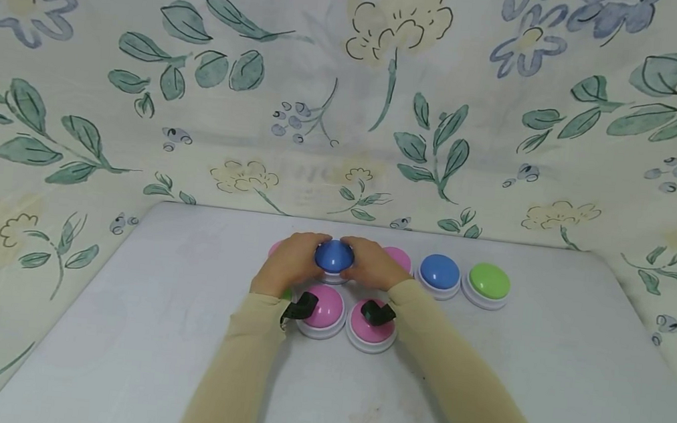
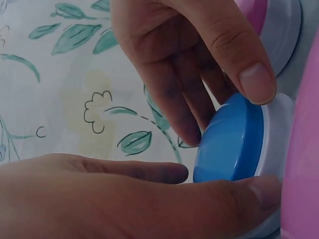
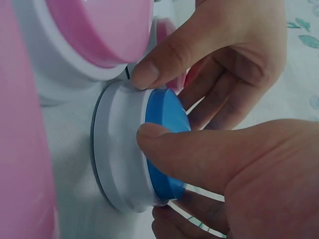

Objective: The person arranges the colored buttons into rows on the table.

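Both hands hold a blue-topped push button [image 1: 334,257] with a white round base, one hand on each side. The left hand [image 1: 290,261] has its thumb along the button's near left side, its fingers reaching round behind. From the opposite side the right hand [image 1: 373,263] grips it, thumb at the seam between blue dome and white base [image 3: 122,144]. The base sits low over the white table in the right wrist view. Just in front of the hands are two pink buttons [image 1: 325,306] [image 1: 370,330], the right one partly covered by a black wrist strap [image 1: 378,313].
Right of the hands stand a blue button [image 1: 440,272] and a green button [image 1: 489,282]. Another pink button [image 1: 397,258] shows behind the right hand; further pink and green ones are mostly hidden by the left. The white table [image 1: 141,328] meets a floral cloth [image 1: 324,103] at its back edge.
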`<move>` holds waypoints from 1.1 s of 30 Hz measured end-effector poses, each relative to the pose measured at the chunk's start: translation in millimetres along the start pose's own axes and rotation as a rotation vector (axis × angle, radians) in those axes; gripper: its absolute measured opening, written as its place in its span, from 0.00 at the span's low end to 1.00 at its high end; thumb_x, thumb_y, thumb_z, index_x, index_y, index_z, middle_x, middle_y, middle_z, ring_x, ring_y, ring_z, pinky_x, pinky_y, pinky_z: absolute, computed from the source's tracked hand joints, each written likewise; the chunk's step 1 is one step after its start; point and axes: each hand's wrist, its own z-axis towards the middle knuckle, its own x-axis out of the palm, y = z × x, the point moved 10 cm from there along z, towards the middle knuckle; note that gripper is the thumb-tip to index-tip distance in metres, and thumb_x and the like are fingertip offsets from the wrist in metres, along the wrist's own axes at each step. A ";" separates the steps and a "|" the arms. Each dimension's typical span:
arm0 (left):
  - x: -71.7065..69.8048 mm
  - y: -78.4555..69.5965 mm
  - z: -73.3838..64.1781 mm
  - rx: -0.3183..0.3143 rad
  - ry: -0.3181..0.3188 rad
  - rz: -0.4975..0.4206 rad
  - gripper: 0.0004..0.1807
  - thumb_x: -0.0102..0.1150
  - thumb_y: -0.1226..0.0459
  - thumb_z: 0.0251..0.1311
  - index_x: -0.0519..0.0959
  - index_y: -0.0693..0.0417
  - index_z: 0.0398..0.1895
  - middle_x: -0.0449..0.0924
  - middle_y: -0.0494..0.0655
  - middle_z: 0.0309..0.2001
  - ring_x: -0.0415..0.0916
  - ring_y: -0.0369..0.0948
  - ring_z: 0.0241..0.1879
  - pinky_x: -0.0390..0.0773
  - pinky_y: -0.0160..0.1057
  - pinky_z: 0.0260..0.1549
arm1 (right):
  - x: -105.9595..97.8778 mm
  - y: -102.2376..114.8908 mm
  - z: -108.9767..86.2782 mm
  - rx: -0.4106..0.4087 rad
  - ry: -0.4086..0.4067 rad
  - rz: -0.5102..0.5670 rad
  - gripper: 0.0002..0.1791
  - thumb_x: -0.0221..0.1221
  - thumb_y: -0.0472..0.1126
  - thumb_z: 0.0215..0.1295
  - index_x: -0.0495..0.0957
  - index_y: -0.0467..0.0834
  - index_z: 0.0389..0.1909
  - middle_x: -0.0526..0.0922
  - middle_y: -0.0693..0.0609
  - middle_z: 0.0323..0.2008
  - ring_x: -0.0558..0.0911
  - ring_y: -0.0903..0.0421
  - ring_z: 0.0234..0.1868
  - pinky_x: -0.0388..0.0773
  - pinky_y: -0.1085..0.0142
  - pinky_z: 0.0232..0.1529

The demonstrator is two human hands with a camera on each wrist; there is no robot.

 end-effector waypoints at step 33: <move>-4.0 -11.6 -1.5 0.043 -0.043 0.048 0.19 0.72 0.71 0.52 0.83 0.58 0.49 0.86 0.52 0.46 0.81 0.50 0.47 0.79 0.51 0.55 | -1.4 9.1 -1.8 -0.088 -0.042 -0.062 0.34 0.65 0.30 0.64 0.65 0.31 0.70 0.74 0.36 0.65 0.72 0.41 0.67 0.66 0.52 0.71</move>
